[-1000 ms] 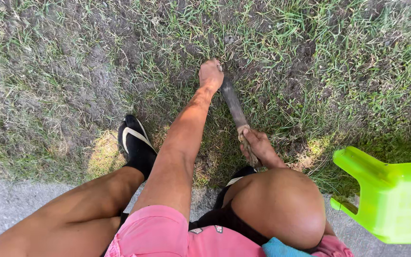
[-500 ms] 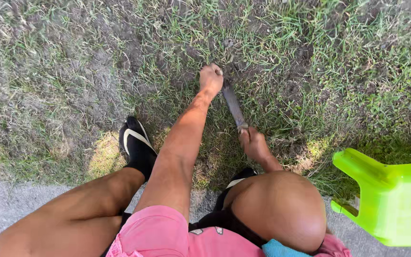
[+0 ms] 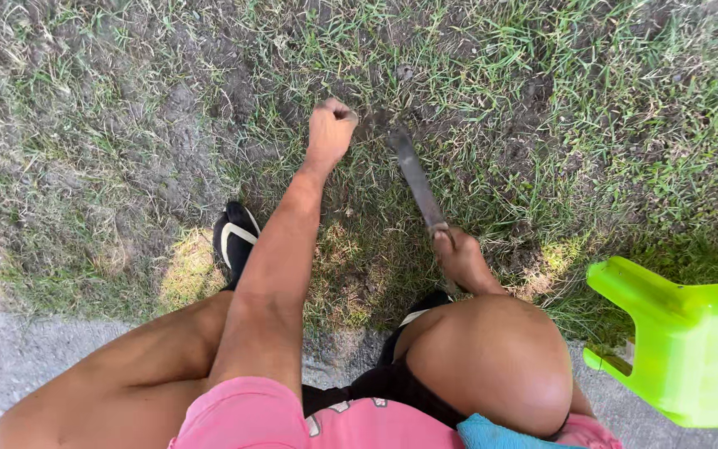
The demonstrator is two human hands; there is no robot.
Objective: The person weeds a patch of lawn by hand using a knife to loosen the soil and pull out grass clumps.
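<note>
Crouched over patchy grass with a long blade.
Right hand (image 3: 461,256) grips the blade (image 3: 415,176), pointing away; left hand (image 3: 330,131), fisted on grass (image 3: 359,187), sits just left of its tip.

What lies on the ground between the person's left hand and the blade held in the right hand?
In the head view, only thin grass and bare soil lie between the clenched left hand and the long dark blade; nothing else shows there.
</note>
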